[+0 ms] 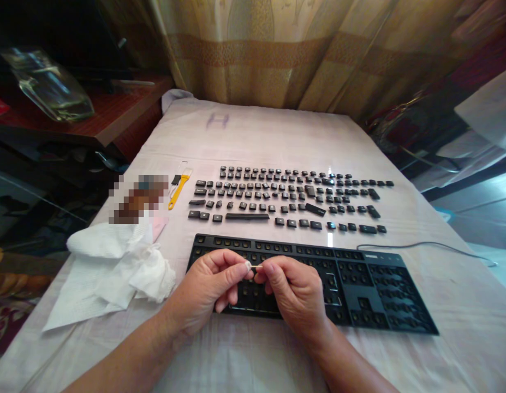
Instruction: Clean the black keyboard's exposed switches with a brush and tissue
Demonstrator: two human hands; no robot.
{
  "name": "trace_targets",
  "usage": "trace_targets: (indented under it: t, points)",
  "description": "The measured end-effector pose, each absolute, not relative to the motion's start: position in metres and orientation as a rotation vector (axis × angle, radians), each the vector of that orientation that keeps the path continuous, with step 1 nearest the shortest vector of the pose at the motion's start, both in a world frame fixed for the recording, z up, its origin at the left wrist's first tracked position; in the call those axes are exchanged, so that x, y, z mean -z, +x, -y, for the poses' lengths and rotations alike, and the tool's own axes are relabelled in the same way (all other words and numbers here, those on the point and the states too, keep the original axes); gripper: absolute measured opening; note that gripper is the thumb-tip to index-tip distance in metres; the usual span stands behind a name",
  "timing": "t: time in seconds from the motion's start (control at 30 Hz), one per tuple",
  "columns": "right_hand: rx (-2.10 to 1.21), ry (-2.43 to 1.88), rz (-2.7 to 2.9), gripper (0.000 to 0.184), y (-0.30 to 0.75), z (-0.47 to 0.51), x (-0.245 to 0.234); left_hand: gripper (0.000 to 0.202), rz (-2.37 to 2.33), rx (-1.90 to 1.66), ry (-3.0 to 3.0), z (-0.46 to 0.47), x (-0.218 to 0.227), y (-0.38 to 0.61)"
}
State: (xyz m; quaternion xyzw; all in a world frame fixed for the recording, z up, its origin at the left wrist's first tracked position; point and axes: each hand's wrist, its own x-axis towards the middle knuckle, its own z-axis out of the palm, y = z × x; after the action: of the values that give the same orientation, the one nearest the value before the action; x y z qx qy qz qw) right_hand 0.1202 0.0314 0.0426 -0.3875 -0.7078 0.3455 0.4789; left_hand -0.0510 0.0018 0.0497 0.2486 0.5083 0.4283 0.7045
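Above a black keyboard [361,322] with its keycaps off, my two hands meet fingertip to fingertip. Between them runs a thin pale stick [256,267], with a bit of white stuff, like cotton or tissue, at its left end. My left hand [214,286] pinches that white end between thumb and forefinger. The stick's other end is pinched by my right hand [296,289]. Both hands hide part of the keyboard's middle. Behind it, loose black keycaps [247,216] lie in rows on the pale cloth [261,136].
At the left lie crumpled white tissues [113,273], a yellow-handled brush [178,191] and a blurred-out item [140,199]. The keyboard's cable [433,245] trails right. A glass jar [56,90] stands on a brown desk [125,112]. A curtain [269,49] hangs behind.
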Motion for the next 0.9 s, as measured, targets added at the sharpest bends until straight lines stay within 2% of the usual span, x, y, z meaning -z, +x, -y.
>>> trace_targets:
  t: [0.43,0.5,0.6,0.77,0.9]
  points:
    - [-0.939,-0.88,1.778,0.037,0.1184,-0.0288,-0.0388,0.055,-1.183,-1.007,0.537,0.0,-0.0538,-0.0488]
    - [-0.919,-0.85,1.815,0.029,0.1199,-0.0305,-0.039,0.053,-1.196,-1.029,0.551,-0.0001,-0.0534,-0.05]
    - [-0.812,-0.841,1.837,0.007,0.1216,-0.0334,-0.0403,0.049,-1.202,-1.069,0.589,-0.0008,-0.0521,-0.0522]
    - [-0.661,-0.795,1.868,0.01,0.1216,-0.0349,-0.0421,0.047,-1.244,-1.08,0.653,-0.0016,-0.0535,-0.0513]
    - [-0.671,-0.876,1.854,0.013,0.1213,-0.0332,-0.0434,0.049,-1.289,-1.098,0.675,-0.0001,-0.0547,-0.0472]
